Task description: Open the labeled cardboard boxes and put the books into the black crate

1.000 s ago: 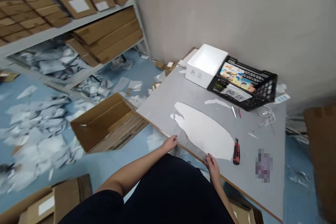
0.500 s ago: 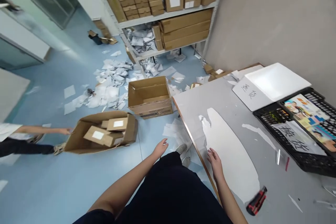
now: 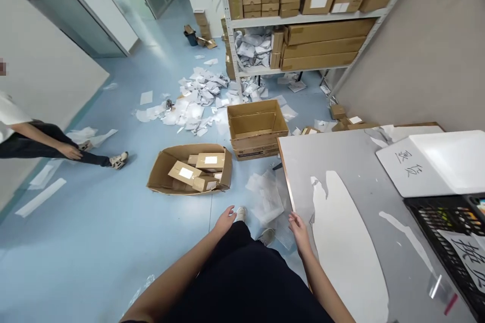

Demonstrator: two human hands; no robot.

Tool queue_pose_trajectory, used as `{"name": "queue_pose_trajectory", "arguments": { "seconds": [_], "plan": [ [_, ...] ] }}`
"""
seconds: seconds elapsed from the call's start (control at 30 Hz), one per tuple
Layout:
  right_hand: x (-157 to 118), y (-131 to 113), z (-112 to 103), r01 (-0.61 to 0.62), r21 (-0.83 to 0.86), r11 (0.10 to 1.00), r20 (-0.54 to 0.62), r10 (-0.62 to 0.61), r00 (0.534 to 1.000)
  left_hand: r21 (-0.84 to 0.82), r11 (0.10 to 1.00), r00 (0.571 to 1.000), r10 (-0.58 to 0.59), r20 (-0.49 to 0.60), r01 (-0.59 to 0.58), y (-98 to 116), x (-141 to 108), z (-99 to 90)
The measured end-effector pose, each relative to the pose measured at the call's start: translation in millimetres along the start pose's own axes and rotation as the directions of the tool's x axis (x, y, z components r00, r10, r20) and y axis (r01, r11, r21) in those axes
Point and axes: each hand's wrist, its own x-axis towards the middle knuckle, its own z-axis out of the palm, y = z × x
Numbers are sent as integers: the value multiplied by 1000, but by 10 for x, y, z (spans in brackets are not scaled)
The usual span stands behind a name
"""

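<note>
My left hand hangs in front of my body over the floor, fingers loosely bent, holding nothing. My right hand is beside the table's wooden edge, its fingers slightly curled and nothing in them. Whether it touches the edge I cannot tell. A large white sheet with a torn end lies on the grey table to its right. Ahead of my left hand, an open cardboard carton on the floor contains several small labelled boxes. Behind it stands another open carton.
A co-worker is at the left, one arm reaching down. Scattered paper covers the floor before a shelf stacked with boxes. Clear plastic wrap lies by my feet. A black crate and white lid rest on the table.
My view has turned left. The co-worker's hand has let go of the carton with boxes and is now apart from it. The red cutter on the table has left the view.
</note>
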Motion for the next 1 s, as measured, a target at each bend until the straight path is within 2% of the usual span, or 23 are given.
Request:
{"name": "queue_pose_trajectory", "arguments": {
  "seconds": [0.13, 0.23, 0.33, 0.5, 0.63, 0.8, 1.0],
  "plan": [
    [97, -64, 287, -7, -66, 998, 44, 10, 999, -49, 998, 999, -28, -36, 26, -112, 159, -244],
    [164, -118, 620, -29, -112, 993, 64, 37, 997, -87, 995, 997, -52, -58, 47, -229, 315, -525],
    [234, -159, 1090, -54, -138, 989, 79, 65, 995, -114, 991, 994, -74, -75, 65, -390, 468, -893],
    [374, -221, 2017, -48, -155, 987, 131, 68, 989, -105, 990, 991, -107, -85, 98, -711, 694, -1555],
    [478, -262, 2670, -49, -176, 983, 190, 82, 978, -76, 984, 980, -168, -111, 160, -937, 866, -1967],
    [655, -178, 3279, -77, -211, 974, 297, 139, 945, -88, 960, 946, -278, -168, 267, -1155, 1026, -2212],
    [1000, -62, 3760, -99, -340, 935, 373, 231, 899, -143, 914, 887, -404, -224, 380, -1322, 1085, -2312]
  ]
}}
